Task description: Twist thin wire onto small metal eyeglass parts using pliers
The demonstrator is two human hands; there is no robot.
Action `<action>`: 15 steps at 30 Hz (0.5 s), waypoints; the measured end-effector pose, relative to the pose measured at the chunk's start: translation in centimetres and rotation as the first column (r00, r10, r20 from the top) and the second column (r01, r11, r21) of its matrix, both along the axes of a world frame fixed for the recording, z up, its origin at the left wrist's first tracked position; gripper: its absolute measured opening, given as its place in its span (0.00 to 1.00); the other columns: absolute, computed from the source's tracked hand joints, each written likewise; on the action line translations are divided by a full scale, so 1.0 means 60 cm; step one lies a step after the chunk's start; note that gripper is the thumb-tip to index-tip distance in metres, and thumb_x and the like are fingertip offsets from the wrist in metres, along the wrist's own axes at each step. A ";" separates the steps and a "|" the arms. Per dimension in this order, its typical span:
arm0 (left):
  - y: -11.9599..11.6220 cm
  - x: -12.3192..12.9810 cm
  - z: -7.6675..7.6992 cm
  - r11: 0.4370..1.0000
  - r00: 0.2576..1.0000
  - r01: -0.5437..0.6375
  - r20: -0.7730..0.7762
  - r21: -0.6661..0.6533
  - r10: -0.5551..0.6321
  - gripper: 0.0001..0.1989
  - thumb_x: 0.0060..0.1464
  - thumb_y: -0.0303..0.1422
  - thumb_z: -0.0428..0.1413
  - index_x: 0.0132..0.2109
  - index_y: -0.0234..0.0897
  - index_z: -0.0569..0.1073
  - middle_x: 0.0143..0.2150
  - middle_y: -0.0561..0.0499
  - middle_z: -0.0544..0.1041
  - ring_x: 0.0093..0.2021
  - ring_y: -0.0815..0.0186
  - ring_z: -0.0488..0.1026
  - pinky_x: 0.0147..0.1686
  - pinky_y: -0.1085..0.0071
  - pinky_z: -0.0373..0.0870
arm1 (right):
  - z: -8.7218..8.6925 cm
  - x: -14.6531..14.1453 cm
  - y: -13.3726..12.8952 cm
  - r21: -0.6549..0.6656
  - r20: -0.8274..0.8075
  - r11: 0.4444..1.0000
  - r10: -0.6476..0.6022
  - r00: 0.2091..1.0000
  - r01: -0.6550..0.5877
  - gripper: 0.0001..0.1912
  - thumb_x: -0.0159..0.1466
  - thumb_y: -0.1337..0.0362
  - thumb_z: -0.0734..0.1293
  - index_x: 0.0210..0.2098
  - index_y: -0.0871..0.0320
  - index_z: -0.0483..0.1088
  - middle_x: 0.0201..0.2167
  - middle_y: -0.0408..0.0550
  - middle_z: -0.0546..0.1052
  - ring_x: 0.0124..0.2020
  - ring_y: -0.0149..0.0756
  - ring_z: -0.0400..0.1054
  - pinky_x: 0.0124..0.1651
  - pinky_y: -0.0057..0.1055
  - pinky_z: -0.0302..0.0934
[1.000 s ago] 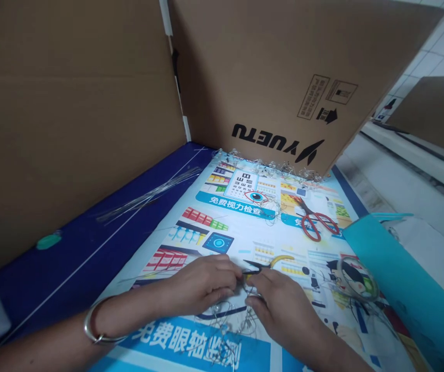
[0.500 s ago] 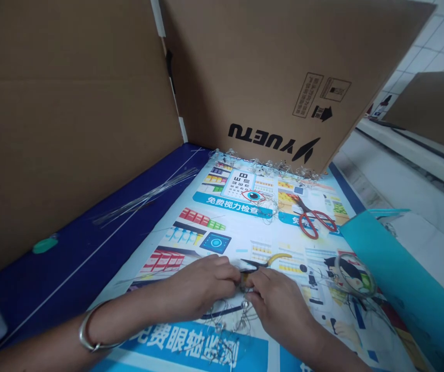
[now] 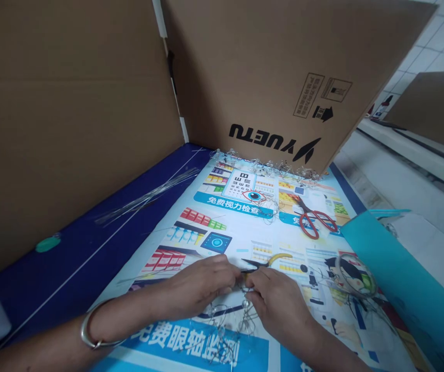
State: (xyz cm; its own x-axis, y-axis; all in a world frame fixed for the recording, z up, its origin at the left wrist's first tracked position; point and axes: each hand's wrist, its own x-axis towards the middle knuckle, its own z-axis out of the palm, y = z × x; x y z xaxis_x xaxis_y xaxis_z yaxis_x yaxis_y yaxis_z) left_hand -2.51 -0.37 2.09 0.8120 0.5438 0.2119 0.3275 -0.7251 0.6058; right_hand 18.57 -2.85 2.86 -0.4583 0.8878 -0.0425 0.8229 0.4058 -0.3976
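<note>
My left hand point(image 3: 212, 284), with a silver bangle on its wrist, is closed with its fingertips pinched together. Close beside it my right hand point(image 3: 278, 305) pinches too, thumb against forefinger. Both fingertips meet at a thin wire piece point(image 3: 247, 310) with clear beads, which dangles below; the gripped part is mostly hidden. More tangled beaded wire point(image 3: 222, 343) lies just below the hands on the printed sheet. Right behind the fingers are pliers with a yellow handle point(image 3: 280, 257), partly covered by the hands.
Red-handled scissors point(image 3: 317, 222) lie farther back. A wire coil point(image 3: 355, 276) sits at the right by a teal box point(image 3: 403, 289). Straight wires point(image 3: 148, 197) lie at left. Beaded wire pieces point(image 3: 268, 168) line the base of the cardboard wall point(image 3: 284, 67).
My left fingers have shifted slightly and curled a little differently beside the right ones. My right hand stays almost still, and the view has moved very slightly.
</note>
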 end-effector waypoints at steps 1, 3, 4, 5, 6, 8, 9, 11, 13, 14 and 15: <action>-0.001 0.001 -0.001 1.000 1.000 -0.014 -0.008 -0.009 0.014 0.08 0.59 0.24 0.40 0.35 0.36 0.62 0.38 0.48 0.70 0.38 0.65 0.64 0.38 0.69 0.61 | 0.000 0.000 0.000 0.002 0.000 1.000 0.001 1.000 -0.001 0.04 0.57 0.68 0.63 0.31 0.53 0.64 0.32 0.40 0.70 0.33 0.33 0.62 0.32 0.28 0.48; -0.004 0.003 -0.002 0.999 0.999 -0.038 -0.021 -0.025 0.038 0.08 0.59 0.24 0.40 0.36 0.36 0.62 0.38 0.48 0.69 0.38 0.65 0.63 0.38 0.69 0.61 | -0.001 0.000 -0.001 0.005 0.000 1.000 0.000 1.000 0.000 0.04 0.57 0.68 0.63 0.32 0.53 0.64 0.32 0.40 0.70 0.33 0.33 0.62 0.32 0.28 0.48; -0.005 0.003 -0.002 0.998 0.998 -0.050 -0.026 -0.030 0.049 0.08 0.59 0.24 0.40 0.37 0.36 0.62 0.38 0.48 0.69 0.38 0.64 0.63 0.38 0.68 0.61 | -0.001 0.000 -0.001 0.007 0.001 1.000 0.001 1.000 -0.001 0.04 0.57 0.68 0.63 0.32 0.53 0.64 0.32 0.40 0.70 0.33 0.33 0.62 0.32 0.28 0.48; -0.006 0.004 -0.002 0.997 0.998 -0.061 -0.029 -0.037 0.060 0.07 0.59 0.25 0.40 0.38 0.36 0.62 0.38 0.47 0.69 0.38 0.64 0.63 0.38 0.68 0.61 | -0.001 -0.001 -0.001 0.010 0.002 1.000 0.004 1.000 -0.005 0.04 0.57 0.68 0.63 0.32 0.53 0.64 0.32 0.40 0.70 0.33 0.33 0.62 0.33 0.28 0.48; -0.006 0.005 -0.002 0.997 0.997 -0.071 -0.030 -0.042 0.070 0.07 0.59 0.25 0.40 0.38 0.36 0.62 0.37 0.47 0.69 0.38 0.64 0.63 0.38 0.68 0.61 | 0.000 -0.001 -0.001 0.014 0.003 1.000 0.008 1.000 -0.008 0.04 0.58 0.68 0.63 0.32 0.53 0.64 0.32 0.40 0.70 0.34 0.33 0.62 0.33 0.28 0.49; -0.007 0.006 -0.004 0.995 0.996 -0.085 -0.022 -0.049 0.084 0.07 0.60 0.26 0.40 0.39 0.36 0.63 0.37 0.48 0.68 0.37 0.64 0.63 0.38 0.68 0.60 | 0.000 -0.002 -0.001 0.023 0.009 1.000 0.015 1.000 -0.015 0.03 0.58 0.67 0.62 0.32 0.53 0.64 0.32 0.41 0.70 0.33 0.33 0.62 0.33 0.29 0.49; -0.007 0.006 -0.005 0.995 0.996 -0.088 -0.010 -0.048 0.088 0.07 0.60 0.26 0.40 0.39 0.36 0.63 0.36 0.48 0.68 0.37 0.64 0.63 0.38 0.68 0.60 | -0.001 -0.003 -0.002 0.026 0.013 0.999 0.018 1.000 -0.019 0.03 0.58 0.67 0.62 0.32 0.53 0.65 0.32 0.41 0.70 0.33 0.34 0.62 0.33 0.29 0.49; -0.008 0.007 -0.008 0.995 0.996 -0.091 0.021 -0.038 0.091 0.07 0.60 0.25 0.40 0.39 0.36 0.63 0.36 0.48 0.68 0.37 0.65 0.63 0.38 0.69 0.60 | -0.001 -0.005 -0.003 0.034 0.022 0.999 0.018 1.000 -0.019 0.02 0.58 0.67 0.62 0.32 0.53 0.65 0.32 0.42 0.70 0.33 0.34 0.62 0.33 0.29 0.49; -0.009 0.007 -0.010 0.995 0.995 -0.091 0.039 -0.026 0.092 0.07 0.60 0.25 0.41 0.38 0.36 0.63 0.35 0.49 0.68 0.36 0.65 0.63 0.38 0.69 0.60 | -0.001 -0.006 -0.003 0.040 0.032 0.999 0.014 0.999 -0.015 0.02 0.58 0.66 0.63 0.32 0.53 0.65 0.32 0.42 0.71 0.34 0.34 0.63 0.33 0.29 0.50; -0.009 0.008 -0.011 0.996 0.995 -0.091 0.040 -0.021 0.092 0.07 0.59 0.25 0.41 0.38 0.36 0.62 0.35 0.49 0.68 0.36 0.66 0.63 0.37 0.69 0.60 | 0.001 -0.006 -0.003 0.039 0.033 0.999 0.014 0.999 -0.015 0.02 0.58 0.67 0.63 0.32 0.53 0.66 0.32 0.42 0.71 0.34 0.34 0.63 0.34 0.29 0.51; -0.009 0.008 -0.011 0.996 0.996 -0.088 0.035 -0.016 0.088 0.07 0.59 0.24 0.41 0.37 0.36 0.62 0.35 0.49 0.68 0.35 0.66 0.63 0.37 0.69 0.60 | 0.004 -0.004 -0.001 0.032 0.029 0.999 0.021 0.999 -0.022 0.02 0.58 0.67 0.63 0.32 0.53 0.66 0.32 0.42 0.71 0.34 0.34 0.63 0.34 0.29 0.52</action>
State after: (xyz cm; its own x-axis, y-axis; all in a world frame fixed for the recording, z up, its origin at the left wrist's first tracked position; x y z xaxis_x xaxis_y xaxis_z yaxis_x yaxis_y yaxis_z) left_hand -2.05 -0.90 1.41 0.7531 0.6160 0.2309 0.3677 -0.6852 0.6287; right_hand 18.32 -2.90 3.11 -0.4759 0.8791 -0.0269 0.8248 0.4355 -0.3606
